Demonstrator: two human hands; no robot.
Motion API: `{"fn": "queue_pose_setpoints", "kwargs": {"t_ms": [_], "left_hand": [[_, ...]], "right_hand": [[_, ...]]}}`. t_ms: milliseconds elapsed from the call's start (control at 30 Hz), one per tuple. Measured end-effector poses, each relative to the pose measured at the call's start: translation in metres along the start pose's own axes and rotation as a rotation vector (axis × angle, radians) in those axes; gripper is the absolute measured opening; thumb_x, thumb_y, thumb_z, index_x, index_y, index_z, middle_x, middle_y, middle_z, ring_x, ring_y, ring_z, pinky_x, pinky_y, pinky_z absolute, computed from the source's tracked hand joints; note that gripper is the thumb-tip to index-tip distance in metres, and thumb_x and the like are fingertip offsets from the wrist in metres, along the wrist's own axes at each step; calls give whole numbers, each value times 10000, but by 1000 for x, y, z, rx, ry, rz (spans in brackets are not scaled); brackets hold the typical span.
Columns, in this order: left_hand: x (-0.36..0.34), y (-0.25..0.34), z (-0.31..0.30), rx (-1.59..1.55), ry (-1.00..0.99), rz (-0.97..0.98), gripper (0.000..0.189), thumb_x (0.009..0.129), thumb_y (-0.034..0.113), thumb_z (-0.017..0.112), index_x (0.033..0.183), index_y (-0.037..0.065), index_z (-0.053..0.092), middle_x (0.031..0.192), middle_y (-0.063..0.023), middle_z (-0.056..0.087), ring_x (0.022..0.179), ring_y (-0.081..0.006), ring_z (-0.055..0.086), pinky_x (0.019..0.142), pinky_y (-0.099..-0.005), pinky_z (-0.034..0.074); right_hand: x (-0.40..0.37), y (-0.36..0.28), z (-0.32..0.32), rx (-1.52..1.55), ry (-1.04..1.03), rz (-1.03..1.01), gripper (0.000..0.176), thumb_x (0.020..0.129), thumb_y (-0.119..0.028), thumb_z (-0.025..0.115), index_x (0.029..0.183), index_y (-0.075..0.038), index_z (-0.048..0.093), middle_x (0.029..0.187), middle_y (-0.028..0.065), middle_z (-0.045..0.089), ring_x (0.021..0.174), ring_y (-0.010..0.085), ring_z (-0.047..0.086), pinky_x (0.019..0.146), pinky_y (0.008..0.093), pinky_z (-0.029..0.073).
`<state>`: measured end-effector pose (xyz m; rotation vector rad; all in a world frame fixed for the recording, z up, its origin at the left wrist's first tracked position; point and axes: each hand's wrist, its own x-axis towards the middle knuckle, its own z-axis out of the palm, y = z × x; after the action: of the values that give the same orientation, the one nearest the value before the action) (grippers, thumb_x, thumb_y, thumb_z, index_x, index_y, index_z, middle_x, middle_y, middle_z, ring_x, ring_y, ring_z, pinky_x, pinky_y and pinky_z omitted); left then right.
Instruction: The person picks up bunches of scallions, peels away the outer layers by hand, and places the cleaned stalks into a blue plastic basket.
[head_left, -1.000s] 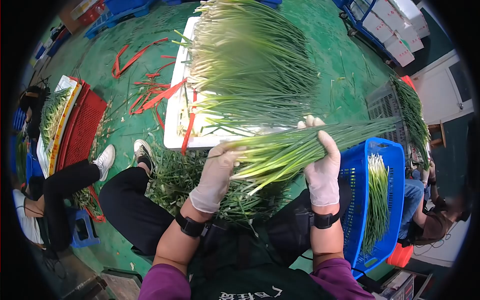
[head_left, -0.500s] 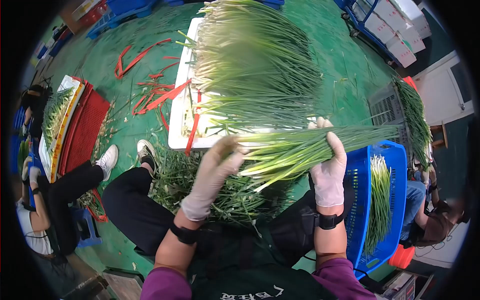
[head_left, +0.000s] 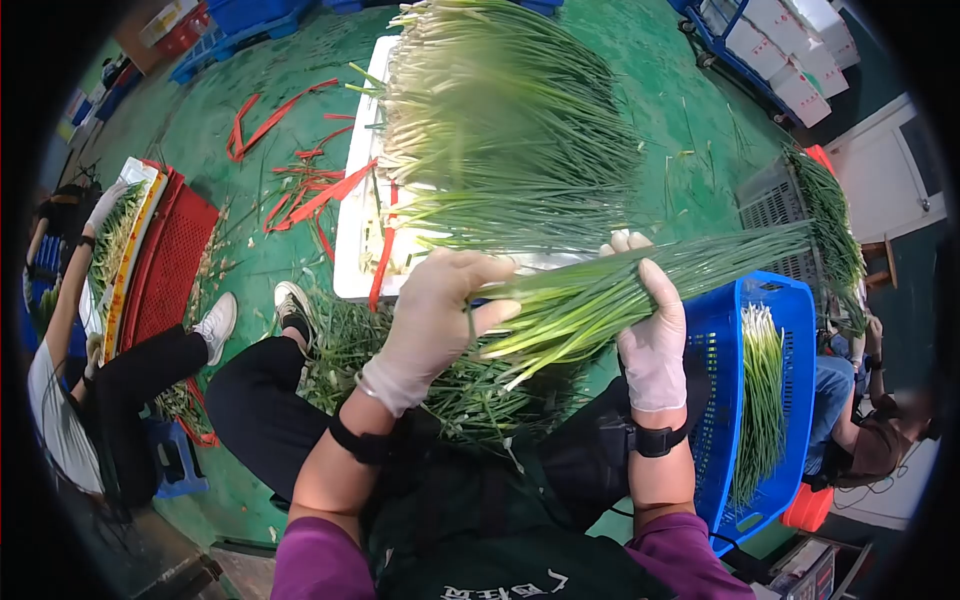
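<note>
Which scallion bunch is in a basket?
The slim bunch of green scallions in the blue plastic basket beside the right hand; the big pile lies on the white tray.

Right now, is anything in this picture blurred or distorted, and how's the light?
Head view: strong fisheye, with straight edges bowed and black corners; the heaped scallions on the white tray look smeared and soft, while the right hand and its scallion bundle look fairly sharp; lighting is even, without harsh glare.
</note>
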<state>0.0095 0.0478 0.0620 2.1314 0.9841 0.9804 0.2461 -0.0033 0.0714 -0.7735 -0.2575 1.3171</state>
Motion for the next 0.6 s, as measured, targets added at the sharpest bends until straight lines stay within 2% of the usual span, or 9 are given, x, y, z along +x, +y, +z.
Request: {"fn": "queue_pose_setpoints", "kwargs": {"t_ms": [100, 200, 233, 367, 467, 500, 600], "left_hand": [[13, -3, 2, -177, -126, -200, 211, 819, 167, 750, 978, 31, 717, 821, -22, 680, 756, -142, 583, 734, -288, 482], [23, -1, -11, -649, -201, -485, 222, 869, 208, 711, 935, -4, 708, 754, -13, 658, 742, -110, 579, 738, -270, 477], [27, -9, -13, -575, -275, -394, 283, 912, 255, 665, 901, -26, 700, 749, -3, 651, 735, -83, 571, 722, -258, 468], [26, 0, -19, -604, -379, -489, 315, 915, 304, 639, 864, -1, 702, 754, 3, 646, 734, -77, 551, 691, -243, 445], [17, -8, -10, -500, -117, -482, 339, 919, 329, 626, 831, 11, 702, 760, 15, 632, 720, -78, 538, 664, -239, 430], [11, -18, -10, -604, -50, -523, 320, 931, 341, 611, 930, 31, 694, 744, 45, 568, 655, -69, 478, 611, -235, 392], [-7, -45, -14, -918, 378, -677, 321, 941, 341, 600, 1072, 53, 650, 711, 71, 466, 599, -65, 403, 577, -230, 360]], "right_hand": [[6, -1, -2, -17, -45, 3, 428, 879, -68, 622, 1290, -5, 518, 1271, 160, 593, 1161, 274, 579, 1011, 399, 471], [4, -4, -1, -18, -70, 70, 422, 879, -62, 622, 1286, -8, 524, 1259, 154, 601, 1113, 249, 601, 973, 377, 495], [3, -4, 0, -15, -79, 105, 418, 880, -60, 621, 1284, -9, 526, 1253, 152, 604, 1096, 240, 608, 959, 370, 503], [6, -1, -6, -37, -7, 77, 354, 874, -53, 628, 1223, -21, 578, 1156, 130, 654, 1039, 218, 631, 926, 367, 519], [7, -4, -9, 6, 80, 79, 308, 868, -53, 638, 1174, -30, 610, 1091, 111, 681, 1022, 208, 640, 922, 371, 522], [9, -6, -11, 19, 91, 66, 295, 867, -52, 640, 1161, -33, 617, 1077, 106, 685, 1020, 207, 642, 922, 374, 522], [10, -8, -12, 47, 101, 47, 290, 867, -49, 641, 1156, -39, 619, 1071, 98, 688, 1025, 204, 644, 930, 376, 519]]}}
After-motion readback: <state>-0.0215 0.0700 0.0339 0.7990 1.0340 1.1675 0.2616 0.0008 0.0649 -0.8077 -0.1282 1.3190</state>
